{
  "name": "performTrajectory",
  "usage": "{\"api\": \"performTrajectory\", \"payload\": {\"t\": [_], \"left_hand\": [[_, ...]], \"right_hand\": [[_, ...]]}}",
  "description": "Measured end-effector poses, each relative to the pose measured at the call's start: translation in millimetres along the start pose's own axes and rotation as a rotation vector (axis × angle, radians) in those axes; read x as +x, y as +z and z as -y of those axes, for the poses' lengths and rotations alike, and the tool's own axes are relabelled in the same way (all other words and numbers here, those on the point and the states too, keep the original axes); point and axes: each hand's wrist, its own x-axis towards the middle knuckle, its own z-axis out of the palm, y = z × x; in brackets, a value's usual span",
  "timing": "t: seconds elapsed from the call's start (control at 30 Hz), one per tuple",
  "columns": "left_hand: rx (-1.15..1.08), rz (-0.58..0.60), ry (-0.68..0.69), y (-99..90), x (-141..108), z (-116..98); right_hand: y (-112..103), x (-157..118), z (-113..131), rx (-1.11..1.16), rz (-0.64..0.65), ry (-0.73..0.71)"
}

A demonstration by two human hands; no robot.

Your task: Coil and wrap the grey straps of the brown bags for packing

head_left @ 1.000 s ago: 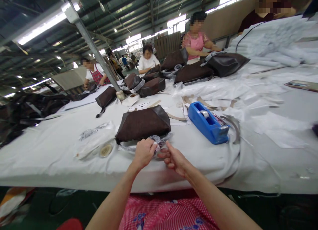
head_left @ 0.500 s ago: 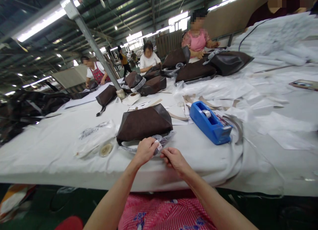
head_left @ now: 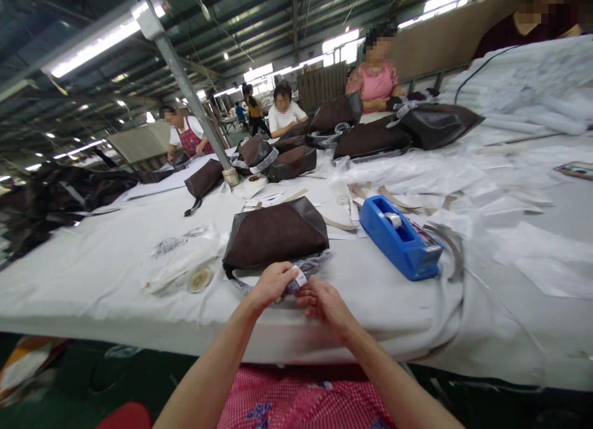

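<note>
A dark brown handbag [head_left: 278, 231] with smooth black-brown end panels lies on the table in front of me. Its strap [head_left: 317, 263], wrapped in clear plastic, loops out toward me. My left hand [head_left: 274, 282] is closed around this wrapped strap, thumb on top. A small white tag [head_left: 300, 276] sticks out beside the left thumb. At the tag's lower end is my right hand [head_left: 324, 302], with its thumb against the edge and fingers curled underneath. Its fingertips are partly hidden.
A blue tape dispenser [head_left: 401, 237] stands to the right. To the left lie a tape roll [head_left: 200, 279] and a plastic bag [head_left: 178, 262]. Paper strips [head_left: 340, 224], more brown bags [head_left: 370, 135] and a metal pole [head_left: 194, 86] are farther back. Co-workers stand across the table.
My right hand has moved from a pinch just right of the tag to against its lower edge. The tag shows more fully now. The view has shifted slightly.
</note>
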Motion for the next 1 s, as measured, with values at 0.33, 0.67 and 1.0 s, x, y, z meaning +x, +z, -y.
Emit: {"api": "performTrajectory", "payload": {"t": [0.33,0.67,1.0], "left_hand": [[-0.320,0.146,-0.089,-8.8,-9,-7],[0.166,-0.052,0.112,8.1,-17,-3],[0.644,-0.105,0.278,39.3,-57,38]], "right_hand": [[10,5,-12,-0.156,-0.114,-0.242],[5,5,-12,-0.248,-0.141,-0.125],[-46,-30,63,-0.738,0.308,0.105]]}}
